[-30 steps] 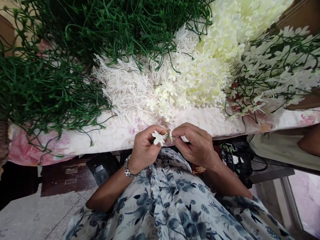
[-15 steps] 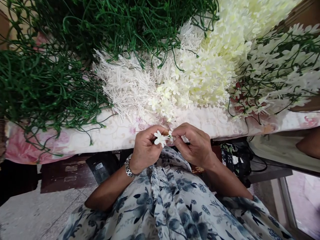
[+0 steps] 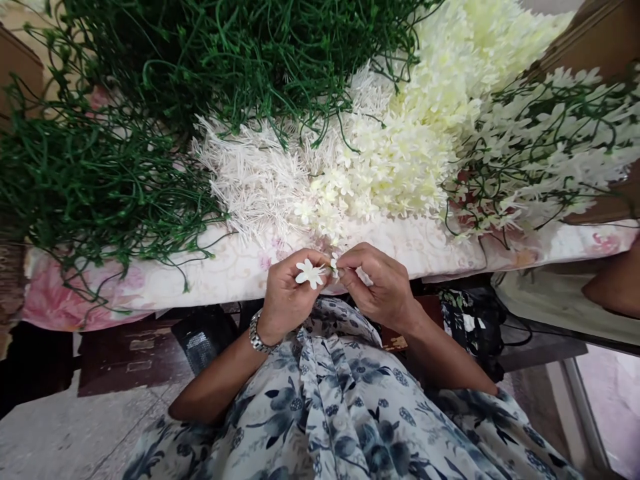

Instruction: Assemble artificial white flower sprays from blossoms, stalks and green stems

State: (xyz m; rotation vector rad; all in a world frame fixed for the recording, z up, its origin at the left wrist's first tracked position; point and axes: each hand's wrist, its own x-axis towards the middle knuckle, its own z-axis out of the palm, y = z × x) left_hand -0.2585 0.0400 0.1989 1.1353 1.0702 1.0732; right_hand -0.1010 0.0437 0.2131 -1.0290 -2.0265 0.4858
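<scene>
Just in front of the table edge, my left hand (image 3: 289,290), with a metal watch on the wrist, pinches a white artificial flower (image 3: 310,274) whose open petals face up. My right hand (image 3: 379,285) is closed close beside it. Its thumb and forefinger grip a second small white flower (image 3: 334,263) at the gap between the hands. A bit of white petal also shows between the right fingers. Stems inside both grips are mostly hidden. Beyond the hands lie loose cream-white blossoms (image 3: 390,167) and a pile of thin white stamen-like sticks (image 3: 255,180).
Green plastic stems (image 3: 240,60) heap up at the back and left. On the right rest white flowers on green stems (image 3: 560,147), near a cardboard box (image 3: 580,40). A floral cloth (image 3: 220,267) covers the table. Another person's arm (image 3: 613,283) shows at the right edge.
The view has shifted a little. Both hands appear slightly further left, still close together, and the flower in my left hand has moved left and turned a little.
</scene>
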